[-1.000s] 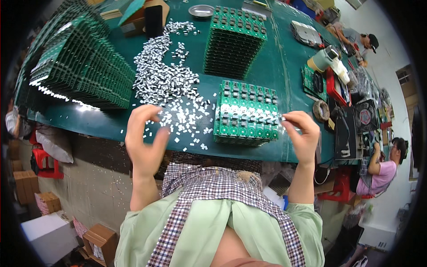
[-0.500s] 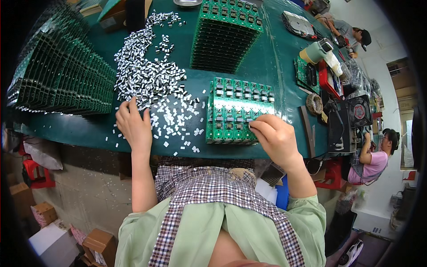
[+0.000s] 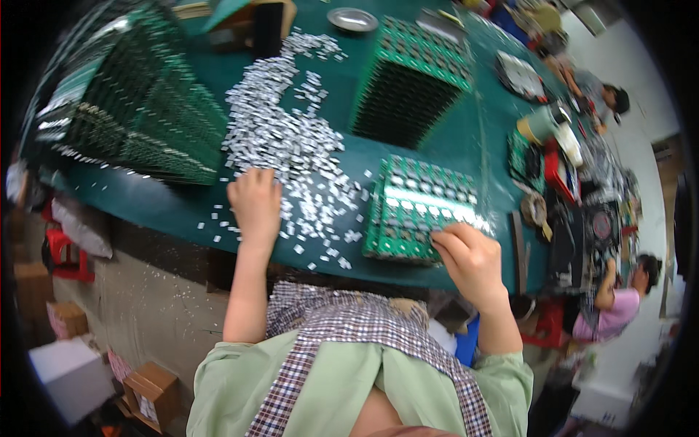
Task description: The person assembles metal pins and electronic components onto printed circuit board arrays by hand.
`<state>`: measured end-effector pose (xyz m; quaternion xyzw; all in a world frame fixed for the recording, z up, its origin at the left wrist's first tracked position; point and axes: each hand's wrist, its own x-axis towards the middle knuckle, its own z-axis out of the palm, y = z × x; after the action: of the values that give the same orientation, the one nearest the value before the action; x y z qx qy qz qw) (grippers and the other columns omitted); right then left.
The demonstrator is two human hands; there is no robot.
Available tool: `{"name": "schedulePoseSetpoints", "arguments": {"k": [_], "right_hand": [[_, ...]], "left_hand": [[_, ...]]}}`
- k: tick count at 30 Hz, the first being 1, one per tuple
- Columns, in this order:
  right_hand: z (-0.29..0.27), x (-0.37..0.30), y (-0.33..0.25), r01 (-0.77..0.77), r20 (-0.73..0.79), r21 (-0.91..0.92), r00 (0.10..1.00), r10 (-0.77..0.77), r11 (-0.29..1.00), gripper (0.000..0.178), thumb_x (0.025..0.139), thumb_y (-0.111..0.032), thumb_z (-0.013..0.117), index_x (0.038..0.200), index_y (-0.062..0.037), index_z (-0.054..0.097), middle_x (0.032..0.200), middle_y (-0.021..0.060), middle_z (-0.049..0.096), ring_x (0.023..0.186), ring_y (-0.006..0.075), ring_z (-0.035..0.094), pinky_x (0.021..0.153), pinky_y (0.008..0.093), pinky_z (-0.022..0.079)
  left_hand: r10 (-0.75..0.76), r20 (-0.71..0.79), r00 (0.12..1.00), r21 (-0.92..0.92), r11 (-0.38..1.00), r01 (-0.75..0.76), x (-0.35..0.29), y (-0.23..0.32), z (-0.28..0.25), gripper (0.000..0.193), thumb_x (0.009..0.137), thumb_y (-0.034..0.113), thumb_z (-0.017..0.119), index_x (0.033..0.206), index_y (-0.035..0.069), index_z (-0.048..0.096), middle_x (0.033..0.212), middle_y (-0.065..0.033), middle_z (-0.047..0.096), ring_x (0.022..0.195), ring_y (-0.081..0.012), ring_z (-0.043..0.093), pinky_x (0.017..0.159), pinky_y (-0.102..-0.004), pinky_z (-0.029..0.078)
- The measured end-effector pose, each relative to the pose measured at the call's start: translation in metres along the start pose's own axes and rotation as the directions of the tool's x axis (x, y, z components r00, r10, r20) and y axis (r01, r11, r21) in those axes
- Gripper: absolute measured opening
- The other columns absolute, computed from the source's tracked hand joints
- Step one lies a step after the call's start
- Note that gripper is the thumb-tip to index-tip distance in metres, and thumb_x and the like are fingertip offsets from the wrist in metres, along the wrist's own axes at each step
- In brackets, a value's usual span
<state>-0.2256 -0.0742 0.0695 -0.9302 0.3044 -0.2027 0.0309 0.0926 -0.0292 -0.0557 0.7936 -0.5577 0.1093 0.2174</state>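
My left hand (image 3: 256,205) is at the near edge of a heap of small white-and-dark block-shaped parts (image 3: 271,131). Its fingers bend down and draw together; their tips are blurred, and any part between them is hidden. On the right, a low stack of green circuit boards (image 3: 419,204) lies on the table, with rows of small parts on its top board. My right hand (image 3: 470,262) touches the near right portion of that board, thumb and forefinger pinched. What sits in the pinch is too small to make out.
Tall stacks of green boards stand on the left (image 3: 138,109) and behind the low stack (image 3: 408,95). A metal dish (image 3: 352,20) lies at the far edge of the green table (image 3: 145,200). A tape roll (image 3: 534,209) and a red tray (image 3: 561,175) are right. Two people sit beyond.
The whole view has shifted, so the table appears lower and farther right, and blurred. My left hand's spread fingers have drawn together at the heap. My right hand stays pinched at the board.
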Motion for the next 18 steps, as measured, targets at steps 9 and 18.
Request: {"name": "schedulePoseSetpoints", "arguments": {"k": [9,18], "right_hand": [[-0.007,-0.009,-0.005,-0.062,-0.074,0.112,0.995,0.071,0.992,0.016,0.07,-0.001,0.072,0.085,-0.0036,0.065,0.078,0.0071,0.062,0.064,0.0236,0.062,0.054,0.0322,0.048],[-0.011,-0.017,0.003,-0.052,-0.202,0.177,0.975,0.088,0.983,0.018,0.067,0.003,0.073,0.082,-0.0027,0.066,0.073,0.0079,0.062,0.055,0.021,0.059,0.048,0.0288,0.044]], "left_hand": [[0.083,0.014,0.996,-0.03,0.996,-0.082,0.001,-0.001,0.004,0.018,0.077,0.01,0.066,0.095,0.01,0.06,0.087,-0.0037,0.058,0.092,-0.0229,0.052,0.092,-0.0436,0.033],[0.029,-0.076,0.997,-0.32,0.946,-0.052,0.007,0.006,-0.004,0.024,0.08,0.005,0.063,0.104,0.004,0.063,0.089,-0.0089,0.059,0.087,-0.0275,0.055,0.083,-0.0371,0.042]]}}
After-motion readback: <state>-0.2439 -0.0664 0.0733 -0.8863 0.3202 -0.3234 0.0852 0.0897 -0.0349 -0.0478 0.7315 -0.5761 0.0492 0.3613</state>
